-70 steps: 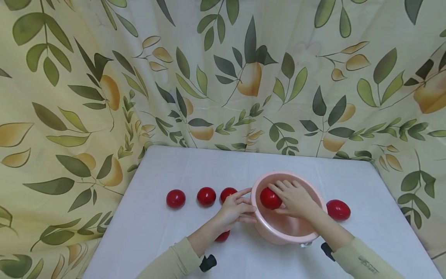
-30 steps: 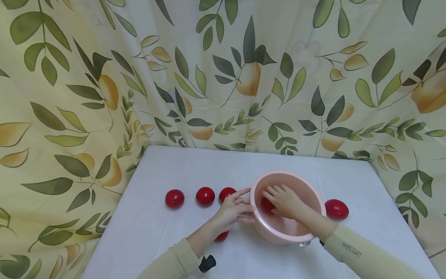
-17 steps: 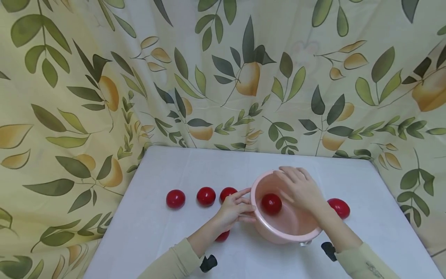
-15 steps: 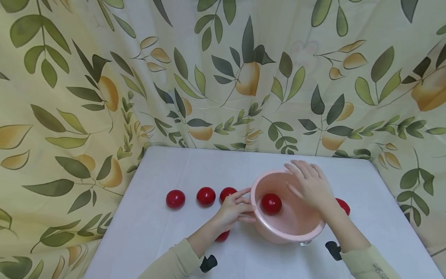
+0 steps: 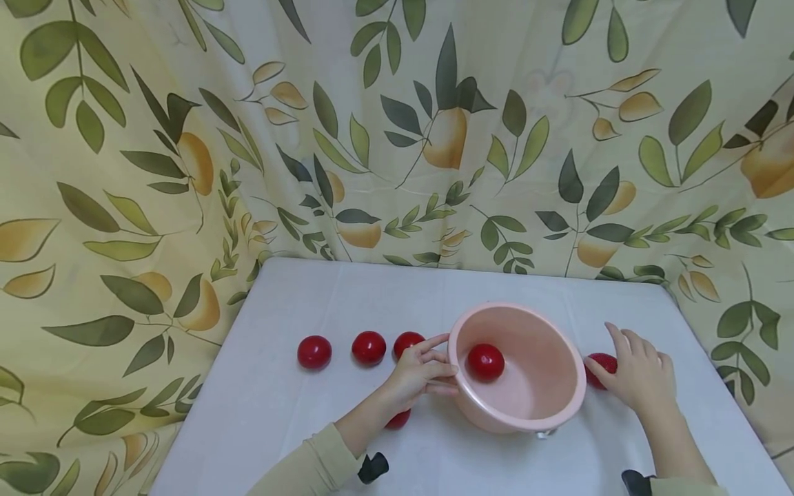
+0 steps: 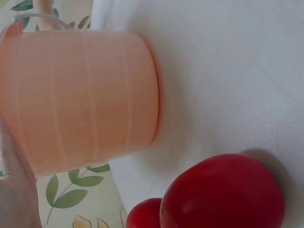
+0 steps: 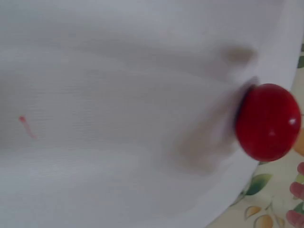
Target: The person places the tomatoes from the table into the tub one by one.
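Observation:
A pink bowl (image 5: 496, 412) stands on the white table (image 5: 347, 296) with one red tomato (image 5: 485, 362) inside it. My left hand (image 5: 428, 368) holds the bowl's left side, thumb at the rim; the left wrist view shows the bowl's wall (image 6: 80, 95) with my palm (image 6: 14, 190) against it. My right hand (image 5: 629, 362) is at the bowl's right, fingers relaxed over another red tomato (image 5: 603, 363), thumb touching it. That tomato (image 7: 268, 121) lies free in the right wrist view, no fingers round it.
Three red tomatoes (image 5: 313, 352) (image 5: 369, 347) (image 5: 406, 342) lie in a row left of the bowl. One more tomato (image 5: 397, 419) sits under my left wrist, large in the left wrist view (image 6: 223, 192). A leaf-patterned curtain (image 5: 397, 138) closes off the back and sides.
My right hand let go of the tomato inside the bowl, lifted out, and moved right and down over the tomato beside the bowl. My left hand stayed on the bowl.

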Demonstrator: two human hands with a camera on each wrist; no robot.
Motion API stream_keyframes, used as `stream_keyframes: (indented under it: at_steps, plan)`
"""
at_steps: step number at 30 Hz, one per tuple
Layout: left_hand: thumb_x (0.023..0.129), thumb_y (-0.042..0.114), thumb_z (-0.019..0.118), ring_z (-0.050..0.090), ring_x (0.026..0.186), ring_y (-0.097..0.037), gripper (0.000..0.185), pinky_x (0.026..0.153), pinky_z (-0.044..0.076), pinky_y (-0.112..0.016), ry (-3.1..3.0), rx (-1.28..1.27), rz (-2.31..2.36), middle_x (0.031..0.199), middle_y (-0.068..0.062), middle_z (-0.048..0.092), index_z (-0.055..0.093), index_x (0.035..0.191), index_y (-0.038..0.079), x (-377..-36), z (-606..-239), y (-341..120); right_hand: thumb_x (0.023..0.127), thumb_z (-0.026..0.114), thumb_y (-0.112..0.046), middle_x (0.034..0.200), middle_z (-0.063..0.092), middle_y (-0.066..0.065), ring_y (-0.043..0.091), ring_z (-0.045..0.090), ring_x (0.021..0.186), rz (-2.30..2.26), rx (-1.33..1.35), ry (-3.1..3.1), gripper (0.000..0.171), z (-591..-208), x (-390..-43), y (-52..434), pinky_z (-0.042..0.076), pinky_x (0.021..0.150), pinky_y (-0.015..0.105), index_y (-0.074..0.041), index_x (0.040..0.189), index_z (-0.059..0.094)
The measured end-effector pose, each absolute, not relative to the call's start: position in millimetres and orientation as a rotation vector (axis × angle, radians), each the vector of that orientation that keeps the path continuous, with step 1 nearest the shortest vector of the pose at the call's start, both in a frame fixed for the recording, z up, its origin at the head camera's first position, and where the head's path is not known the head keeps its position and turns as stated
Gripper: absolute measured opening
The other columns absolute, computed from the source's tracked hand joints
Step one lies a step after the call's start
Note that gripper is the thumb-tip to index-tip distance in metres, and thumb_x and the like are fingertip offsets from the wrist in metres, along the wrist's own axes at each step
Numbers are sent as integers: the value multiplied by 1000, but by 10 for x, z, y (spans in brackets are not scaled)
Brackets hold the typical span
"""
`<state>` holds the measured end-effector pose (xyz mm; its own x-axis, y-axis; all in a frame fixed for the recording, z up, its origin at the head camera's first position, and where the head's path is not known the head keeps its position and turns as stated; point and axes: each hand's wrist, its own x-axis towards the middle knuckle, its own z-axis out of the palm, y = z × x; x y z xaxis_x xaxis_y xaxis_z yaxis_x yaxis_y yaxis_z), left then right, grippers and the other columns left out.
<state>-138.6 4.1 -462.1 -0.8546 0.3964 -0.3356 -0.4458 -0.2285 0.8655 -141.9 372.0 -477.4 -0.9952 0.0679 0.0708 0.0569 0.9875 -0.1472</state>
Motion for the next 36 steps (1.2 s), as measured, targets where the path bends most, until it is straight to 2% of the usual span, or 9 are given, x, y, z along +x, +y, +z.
stream_keyframes:
  at_steps: [4, 9, 16, 23, 30, 36]
  plan:
    - [81, 4, 67, 67, 86, -26, 55, 67, 54, -36, 1506, -50, 2118, 102, -17, 62, 49, 131, 18, -1388, -4618, 34, 67, 70, -56, 121, 32, 38, 55, 27, 108, 230, -186, -3130, 100, -4993, -1335, 3856, 23, 85, 72, 0, 137, 26]
    - [81, 5, 67, 67, 86, -26, 55, 67, 53, -36, 1504, -51, 2117, 108, -23, 59, 49, 132, 18, -1388, -4613, 34, 60, 74, -56, 118, 33, 39, 55, 27, 107, 250, -270, -3177, 105, -5156, -1307, 3932, 22, 85, 72, 5, 132, 30]
    - [81, 5, 67, 67, 85, -25, 55, 67, 54, -36, 1518, -44, 2118, 104, -18, 61, 48, 132, 16, -1389, -4599, 43, 60, 71, -63, 117, 33, 40, 55, 28, 106, 232, -306, -3186, 107, -5261, -1306, 3969, 21, 86, 72, 12, 127, 32]
    - [81, 5, 68, 67, 85, -25, 54, 67, 54, -36, 1520, -67, 2116, 105, -19, 61, 50, 130, 17, -1390, -4596, 41, 61, 77, -49, 113, 35, 39, 54, 30, 104, 192, -299, -3188, 100, -5317, -1356, 3951, 21, 87, 70, 14, 124, 32]
    - [81, 5, 67, 67, 86, -25, 55, 67, 54, -36, 1522, -65, 2110, 98, -13, 63, 49, 132, 17, -1379, -4585, 48, 59, 77, -53, 106, 42, 38, 53, 36, 98, 158, -187, -3167, 96, -5222, -1411, 3952, 26, 83, 69, 10, 119, 38]
    - [81, 5, 67, 67, 86, -25, 55, 66, 54, -37, 1533, -61, 2117, 93, -10, 64, 48, 132, 15, -1363, -4583, 45, 59, 79, -45, 104, 45, 37, 53, 39, 95, 81, -17, -3049, 88, -4856, -1503, 3883, 28, 82, 70, 8, 117, 40]
